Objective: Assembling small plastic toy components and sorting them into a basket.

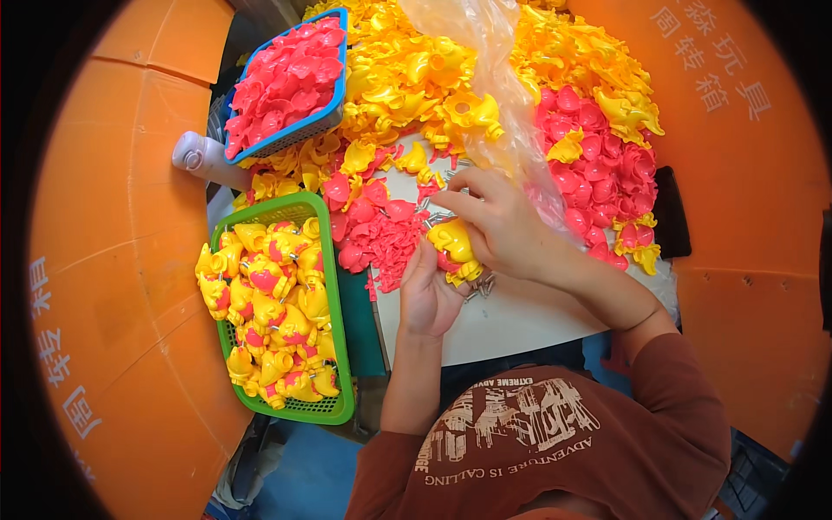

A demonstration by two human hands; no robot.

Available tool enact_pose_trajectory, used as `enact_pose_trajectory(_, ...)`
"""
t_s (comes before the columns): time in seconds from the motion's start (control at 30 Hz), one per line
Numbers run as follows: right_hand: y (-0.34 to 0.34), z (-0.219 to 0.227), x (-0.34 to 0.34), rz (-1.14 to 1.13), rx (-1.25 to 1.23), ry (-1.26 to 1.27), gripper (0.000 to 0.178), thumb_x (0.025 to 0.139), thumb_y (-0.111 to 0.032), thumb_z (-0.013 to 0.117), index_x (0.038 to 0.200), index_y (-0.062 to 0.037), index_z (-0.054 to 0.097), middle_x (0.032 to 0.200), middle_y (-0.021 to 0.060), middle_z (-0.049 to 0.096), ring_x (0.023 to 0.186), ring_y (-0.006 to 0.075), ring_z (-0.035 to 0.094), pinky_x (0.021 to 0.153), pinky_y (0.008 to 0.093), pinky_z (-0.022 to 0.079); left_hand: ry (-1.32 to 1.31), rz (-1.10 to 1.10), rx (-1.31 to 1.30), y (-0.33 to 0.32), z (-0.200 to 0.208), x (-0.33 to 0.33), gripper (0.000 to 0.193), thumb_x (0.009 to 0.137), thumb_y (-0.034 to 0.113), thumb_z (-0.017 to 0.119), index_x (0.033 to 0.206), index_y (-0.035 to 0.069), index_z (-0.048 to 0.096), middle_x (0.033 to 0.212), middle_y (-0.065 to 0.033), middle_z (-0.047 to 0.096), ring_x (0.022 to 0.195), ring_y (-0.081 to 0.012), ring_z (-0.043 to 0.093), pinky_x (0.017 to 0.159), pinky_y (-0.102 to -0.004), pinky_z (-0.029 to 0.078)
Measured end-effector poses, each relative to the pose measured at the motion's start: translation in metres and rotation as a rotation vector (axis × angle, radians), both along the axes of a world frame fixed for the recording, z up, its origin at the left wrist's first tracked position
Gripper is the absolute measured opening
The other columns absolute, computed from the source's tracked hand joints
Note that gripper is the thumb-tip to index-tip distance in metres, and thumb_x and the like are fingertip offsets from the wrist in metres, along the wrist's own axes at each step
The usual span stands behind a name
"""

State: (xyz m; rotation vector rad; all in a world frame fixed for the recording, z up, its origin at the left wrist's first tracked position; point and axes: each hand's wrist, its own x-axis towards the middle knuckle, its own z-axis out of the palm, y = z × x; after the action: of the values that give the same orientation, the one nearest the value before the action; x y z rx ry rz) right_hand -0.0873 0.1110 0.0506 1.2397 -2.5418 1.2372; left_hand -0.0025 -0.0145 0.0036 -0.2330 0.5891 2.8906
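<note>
My left hand (431, 293) is closed around a small yellow-and-pink plastic toy body (452, 243) above the white tabletop. My right hand (503, 212) arches over that toy from the right, its fingers curled together beside the toy's top. Whatever those fingertips pinch, if anything, is too small or hidden to make out. Small silvery metal pins (484, 287) lie loose on the tabletop just below the toy, with others around the right fingertips. Left of my hands is a heap of small pink plastic pieces (394, 247).
A green basket (344, 347) of assembled yellow-and-pink pieces stands at the left. Behind it are a blue basket (334, 113) of pink shells and a pale bottle (204, 156). Yellow parts (399, 69) pile up at the back, beside clear plastic film (494, 87). Orange panels (130, 217) flank the table.
</note>
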Motion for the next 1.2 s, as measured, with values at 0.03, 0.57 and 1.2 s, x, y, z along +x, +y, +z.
enact_pose_trajectory(0.03,0.0,0.0,0.002,-0.099,-0.009,0.19,0.034,0.074,0.001,0.058,0.108,-0.0017,0.059,0.103,0.0145,0.057,0.095,0.0349,0.054,0.083,0.0392,0.043,-0.007,0.037,0.036,0.003,0.0,0.0,0.045,0.1,0.032,0.028,0.133,0.002,0.031,0.131,-0.0158,0.043,0.119,-0.0297,0.047,0.096,-0.0458,0.043)
enact_pose_trajectory(0.57,0.038,0.007,0.008,0.273,0.052,0.126,0.062,0.073,-0.032,0.071,0.125,-0.0052,0.051,0.129,0.0095,0.051,0.121,0.0353,0.045,0.099,0.0451,0.037,0.198,0.116,-0.302,0.009,0.004,0.003,0.048,0.098,0.034,0.036,0.133,0.002,0.029,0.129,-0.0161,0.043,0.119,-0.0277,0.047,0.095,-0.0422,0.044)
enact_pose_trajectory(1.2,0.042,-0.007,0.008,0.264,-0.493,-0.673,0.037,0.09,-0.005,0.053,0.126,-0.0008,0.05,0.135,0.0147,0.044,0.128,0.0247,0.037,0.105,0.0388,0.032,0.315,0.133,-0.389,0.017,0.016,0.012,0.055,0.085,0.011,0.062,0.129,0.002,0.031,0.122,-0.0128,0.045,0.108,-0.0179,0.051,0.089,-0.0314,0.046)
